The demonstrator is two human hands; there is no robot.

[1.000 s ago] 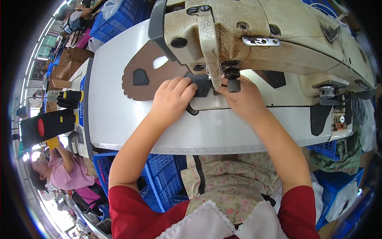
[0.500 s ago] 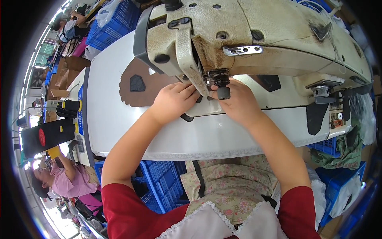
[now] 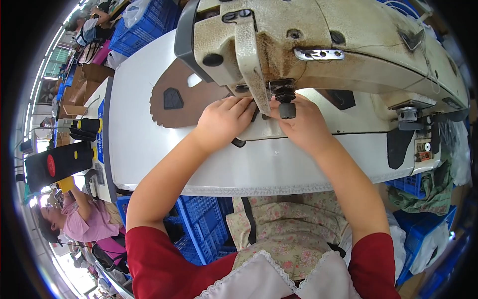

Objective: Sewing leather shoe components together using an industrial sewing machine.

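A worn cream sewing machine (image 3: 279,45) stands over a white table. Under its head lies a flat brown panel (image 3: 199,102) with a scalloped edge, a light cut-out and a black patch (image 3: 173,98). My left hand (image 3: 222,123) presses its closed fingers on the panel's near right part, left of the presser area. To the right of the needle area, behind the black knob (image 3: 287,110), is my right hand (image 3: 304,124), thumb toward the foot and fingers together. The machine head hides the needle and several fingertips, so what my right fingers hold does not show.
A dark piece (image 3: 341,98) lies under the machine arm. Another black piece (image 3: 398,148) rests at the table's right. Blue crates (image 3: 201,226) stand below the front edge (image 3: 249,191). A person in pink (image 3: 89,219) works at another machine on the left.
The view has shifted slightly, so the machine appears farther right and higher. Both hands stay beside the presser area, and the brown panel shows a little more of its light cut-out.
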